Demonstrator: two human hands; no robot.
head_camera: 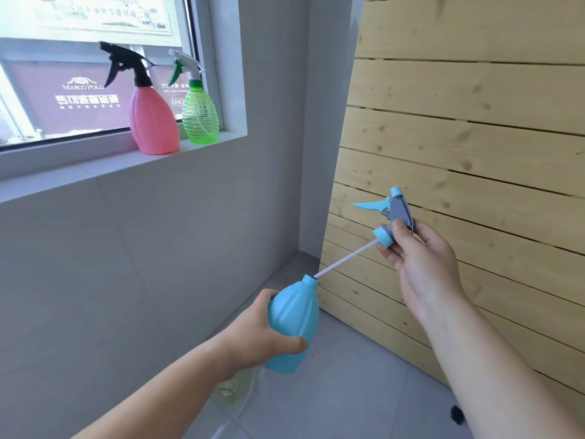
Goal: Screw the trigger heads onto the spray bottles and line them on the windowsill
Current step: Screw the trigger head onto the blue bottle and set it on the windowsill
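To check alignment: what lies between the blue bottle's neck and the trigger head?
Head view: only the white dip tube of the trigger head, its tip at the neck of the blue bottle.

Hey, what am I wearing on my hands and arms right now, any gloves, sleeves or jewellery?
Nothing that shows. The left hand and right hand are bare, with no gloves and no rings on the visible fingers. The left forearm and right forearm are uncovered to the frame edge: no sleeve, watch, bracelet or marking in view.
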